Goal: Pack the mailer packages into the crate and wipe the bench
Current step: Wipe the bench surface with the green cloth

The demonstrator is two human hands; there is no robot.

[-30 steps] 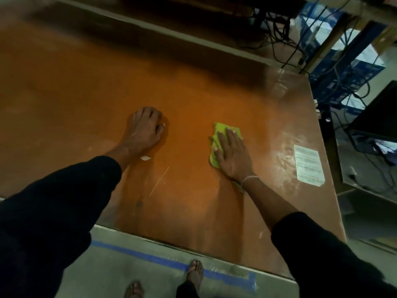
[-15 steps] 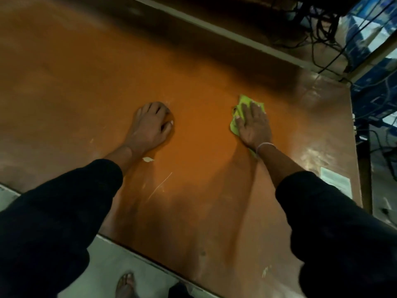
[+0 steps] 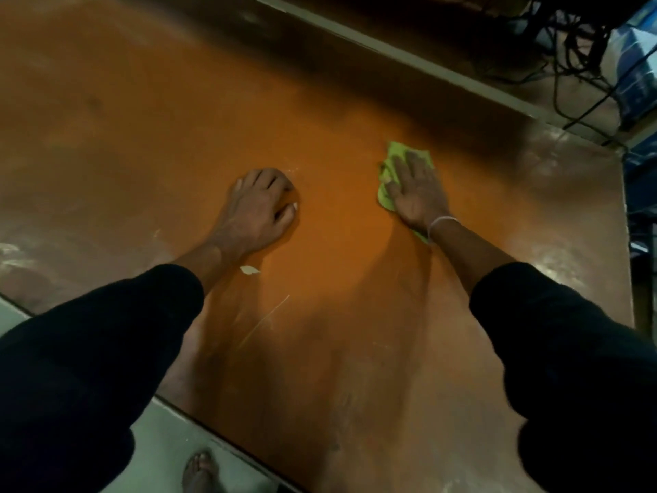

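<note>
We note the bench (image 3: pixel 337 368) first: a broad orange-brown top that fills most of the head view, with no mailer packages and no crate on the part we can see. We judge from this that the packing is probably done, though the crate itself is out of frame, so we cannot confirm it.

Wiping is the step in hand. The surface shows dull smears and pale glare toward the left edge and the far right corner, and a long light scratch near the middle; we cannot tell which marks are dirt and which are wear. We judge a good share of the top is not yet covered.

Right hand (image 3: pixel 417 193): flat, fingers straight and close together, palm pressing down on the cloth (image 3: pixel 389 165). It pinches nothing. The cloth is yellow-green, bunched under the palm, showing beyond the fingertips and at the wrist, right of centre on the bench.

Left hand (image 3: pixel 257 211): planted on the bare bench well apart from the cloth, fingers curled under at the tips, holding nothing; we read it as a brace.

Smallest item: a white scrap (image 3: pixel 250 269) lies on the bench just beside the left wrist, not yet wiped away.
</note>
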